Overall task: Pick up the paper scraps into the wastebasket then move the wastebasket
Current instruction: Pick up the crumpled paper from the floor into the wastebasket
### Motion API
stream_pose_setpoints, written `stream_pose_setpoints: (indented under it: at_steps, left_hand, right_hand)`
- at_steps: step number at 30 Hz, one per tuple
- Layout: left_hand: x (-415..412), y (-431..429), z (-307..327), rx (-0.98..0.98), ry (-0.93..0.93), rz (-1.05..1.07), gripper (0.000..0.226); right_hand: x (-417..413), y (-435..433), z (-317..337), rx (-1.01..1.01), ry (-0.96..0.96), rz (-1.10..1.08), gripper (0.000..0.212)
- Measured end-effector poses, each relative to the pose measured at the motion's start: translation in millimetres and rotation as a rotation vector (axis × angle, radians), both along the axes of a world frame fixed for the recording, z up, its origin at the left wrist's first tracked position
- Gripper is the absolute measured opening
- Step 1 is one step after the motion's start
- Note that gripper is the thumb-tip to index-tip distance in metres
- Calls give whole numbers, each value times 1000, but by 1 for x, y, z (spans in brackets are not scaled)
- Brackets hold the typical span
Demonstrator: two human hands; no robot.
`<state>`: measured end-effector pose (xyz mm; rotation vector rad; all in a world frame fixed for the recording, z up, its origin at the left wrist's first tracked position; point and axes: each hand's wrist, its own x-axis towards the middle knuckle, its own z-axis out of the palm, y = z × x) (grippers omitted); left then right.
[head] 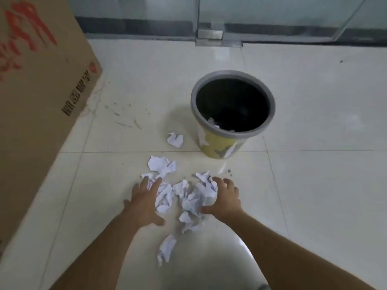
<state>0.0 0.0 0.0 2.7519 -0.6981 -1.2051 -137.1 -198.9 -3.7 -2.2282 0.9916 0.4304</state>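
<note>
Crumpled white paper scraps lie in a loose heap on the pale tiled floor. My left hand rests flat, fingers spread, on the heap's left side. Curled over the right side is my right hand, its fingers and thumb touching the paper. Single scraps lie apart: one beyond the heap, one beside the bin, one between my forearms. The wastebasket, yellow-patterned with a grey rim, stands upright past the heap. A scrap shows inside it.
A large cardboard box with red print stands on the left, close to the heap. Glass doors with a metal floor fitting run along the far side. Open tiled floor stretches to the right of the wastebasket.
</note>
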Motion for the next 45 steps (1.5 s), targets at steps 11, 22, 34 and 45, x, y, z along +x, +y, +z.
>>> stream_pose_setpoints:
  at_steps: [11, 22, 34, 45]
  left_hand:
    - [69, -48, -95, 212, -242, -340, 153]
    - [8, -69, -118, -271, 97, -103, 28]
    - [127, -94, 164, -303, -293, -99, 71]
    - [96, -273, 180, -732, -179, -9, 16]
  right_hand:
    - [32, -7, -85, -22, 131, 107, 138]
    - [48, 26, -101, -14, 14, 290, 49]
    - [163, -1, 127, -5, -554, 219, 66]
    - [115, -169, 191, -162, -477, -14, 72]
